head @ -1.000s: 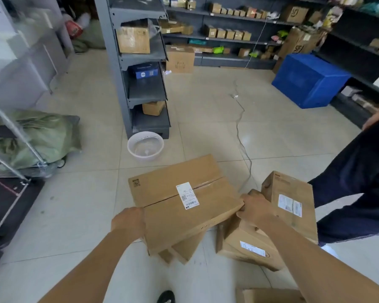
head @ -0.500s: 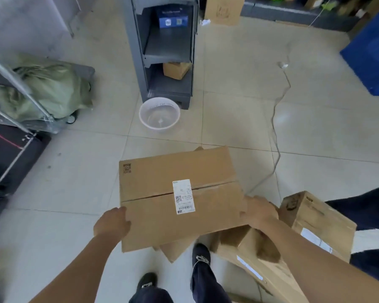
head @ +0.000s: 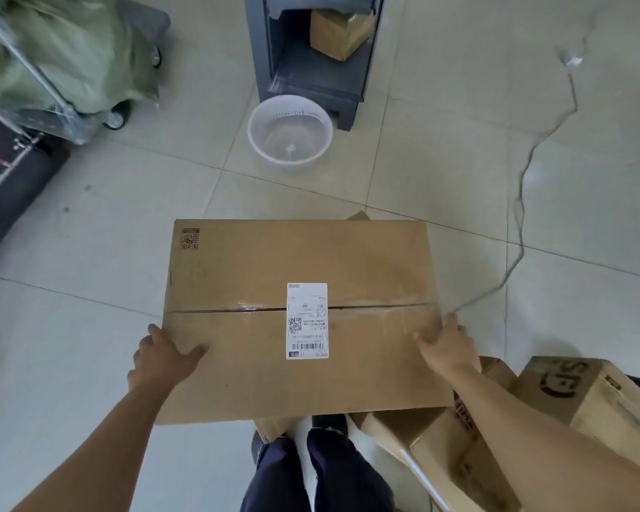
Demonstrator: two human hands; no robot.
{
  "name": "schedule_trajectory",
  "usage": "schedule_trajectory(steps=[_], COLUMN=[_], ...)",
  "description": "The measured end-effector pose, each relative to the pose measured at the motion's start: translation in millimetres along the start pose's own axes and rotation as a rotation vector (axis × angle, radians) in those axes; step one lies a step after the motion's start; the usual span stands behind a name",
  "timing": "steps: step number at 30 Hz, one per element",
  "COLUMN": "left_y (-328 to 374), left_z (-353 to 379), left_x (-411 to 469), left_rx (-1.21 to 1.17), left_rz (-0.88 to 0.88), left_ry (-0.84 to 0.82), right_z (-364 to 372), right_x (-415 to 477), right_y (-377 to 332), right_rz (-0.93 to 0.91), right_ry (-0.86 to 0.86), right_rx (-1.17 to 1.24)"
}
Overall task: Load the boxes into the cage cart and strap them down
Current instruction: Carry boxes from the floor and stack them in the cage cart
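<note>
Item in hand: one large flat cardboard box (head: 300, 319), taped along its centre seam, white shipping label (head: 307, 321) face up, held level above the tiled floor (head: 89, 290) in front of my legs; my left hand (head: 161, 358) grips its left edge, thumb on top, and my right hand (head: 448, 345) grips its right edge likewise. Also present: further boxes (head: 588, 393) heaped at lower right, a wheeled cage cart (head: 52, 105) with green sack (head: 63, 49) at upper left, well apart, a white basin (head: 290, 133) beside grey shelving (head: 266, 49), and a cable (head: 521, 201) along the floor.
</note>
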State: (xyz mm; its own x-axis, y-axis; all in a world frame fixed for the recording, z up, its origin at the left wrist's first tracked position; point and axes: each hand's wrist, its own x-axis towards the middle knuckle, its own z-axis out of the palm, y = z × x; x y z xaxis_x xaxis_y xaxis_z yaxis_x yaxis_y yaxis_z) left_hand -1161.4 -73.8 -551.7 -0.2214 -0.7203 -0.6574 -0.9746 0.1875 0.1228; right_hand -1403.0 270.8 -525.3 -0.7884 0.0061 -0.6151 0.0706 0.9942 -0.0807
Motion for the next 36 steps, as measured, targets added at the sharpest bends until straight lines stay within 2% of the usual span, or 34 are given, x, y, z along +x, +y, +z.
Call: schedule_trajectory(steps=[4,8,17,24,36], left_y=[-3,0,-13,-45,-144], left_z=[19,19,-32,-96,-189], left_x=[17,16,-24,-87,-198], left_rx=[-0.172,-0.202,-0.285,-0.410,-0.733], left_rz=[0.020,0.016,-0.024,-0.097,-0.211], left_ry=[0.028,0.095,0.115,0.211,0.559], right_z=[30,33,-26,-79,-136], right_x=[18,18,-20,-69,-177], right_y=[-1,-5,-33,-78,-207], right_rz=[0.101,0.133,0.025,-0.131,-0.543], right_ry=[-0.017,0.054,0.170,0.206,0.280], right_rx=[0.131,0.160,0.189,0.159,0.207])
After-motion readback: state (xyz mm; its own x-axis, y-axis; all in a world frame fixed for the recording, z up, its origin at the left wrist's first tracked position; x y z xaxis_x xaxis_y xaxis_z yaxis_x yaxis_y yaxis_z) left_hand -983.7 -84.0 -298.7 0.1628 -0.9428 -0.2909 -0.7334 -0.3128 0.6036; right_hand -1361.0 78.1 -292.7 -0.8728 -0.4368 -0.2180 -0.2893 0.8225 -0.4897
